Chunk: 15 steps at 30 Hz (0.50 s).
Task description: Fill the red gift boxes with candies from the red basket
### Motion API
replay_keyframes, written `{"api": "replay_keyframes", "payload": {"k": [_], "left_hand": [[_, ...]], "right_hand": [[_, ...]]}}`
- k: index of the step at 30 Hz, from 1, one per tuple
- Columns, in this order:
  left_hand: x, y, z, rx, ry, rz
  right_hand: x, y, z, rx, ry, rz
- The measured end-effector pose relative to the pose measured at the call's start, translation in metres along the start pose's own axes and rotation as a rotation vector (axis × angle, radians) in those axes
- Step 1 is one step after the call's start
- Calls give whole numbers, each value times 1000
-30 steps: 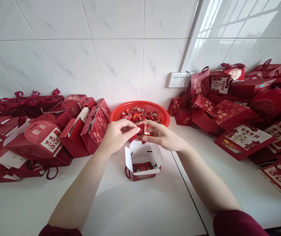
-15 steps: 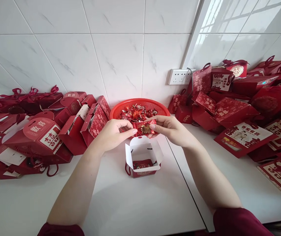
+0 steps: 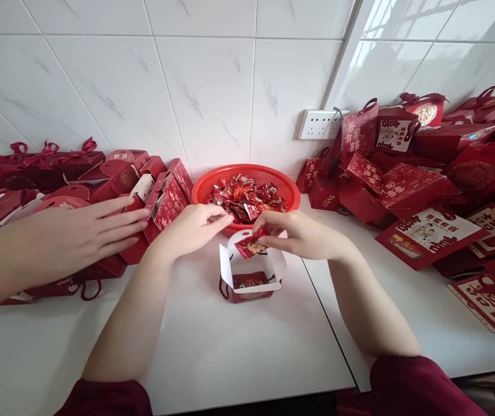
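My right hand (image 3: 297, 234) pinches a red-wrapped candy packet (image 3: 251, 247) with a picture of its filling on it. The packet is tilted over the back of an open white-lined box (image 3: 253, 297), whose flaps stand up. Inside the box lie dark red packets (image 3: 249, 280). My left hand (image 3: 197, 228) hovers behind and left of the box, near the basket's front rim. Its thumb and index finger curl together at the tips, with nothing visible in them. Behind both hands, a red plastic basket (image 3: 293, 196) holds many red-wrapped candies (image 3: 241, 193).
Another person's hand (image 3: 86, 237) reaches in from the left, fingers outstretched, over red gift boxes (image 3: 169, 199). More red boxes (image 3: 420, 190) are piled on the right. A power strip (image 3: 320, 124) is on the tiled wall. The white table (image 3: 247, 352) has a dark seam.
My left hand has come off the packet. My right hand has lowered and tilted it toward the box. Another person's hand has entered from the left. The view has shifted slightly.
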State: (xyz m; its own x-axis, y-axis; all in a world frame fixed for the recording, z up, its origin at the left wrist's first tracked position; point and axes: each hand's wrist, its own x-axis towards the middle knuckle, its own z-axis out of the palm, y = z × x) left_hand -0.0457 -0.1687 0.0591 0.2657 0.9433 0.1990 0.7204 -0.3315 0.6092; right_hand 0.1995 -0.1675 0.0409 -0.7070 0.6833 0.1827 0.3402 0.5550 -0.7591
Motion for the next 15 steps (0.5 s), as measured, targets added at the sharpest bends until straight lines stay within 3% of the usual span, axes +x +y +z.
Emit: {"api": "replay_keyframes", "payload": {"k": [3,6,9,15], "left_hand": [[5,-5,8,122,-111,52],[9,-12,15,139,-192,89],[12,-17,20,177,-227,121],[20,-23,30,268,-96,135]], "right_hand": [[2,1,7,-162,-101,6],[3,2,7,-231,-96,-7],[1,3,-2,-267,-13,24],[8,36,-34,-404,293,234]]}}
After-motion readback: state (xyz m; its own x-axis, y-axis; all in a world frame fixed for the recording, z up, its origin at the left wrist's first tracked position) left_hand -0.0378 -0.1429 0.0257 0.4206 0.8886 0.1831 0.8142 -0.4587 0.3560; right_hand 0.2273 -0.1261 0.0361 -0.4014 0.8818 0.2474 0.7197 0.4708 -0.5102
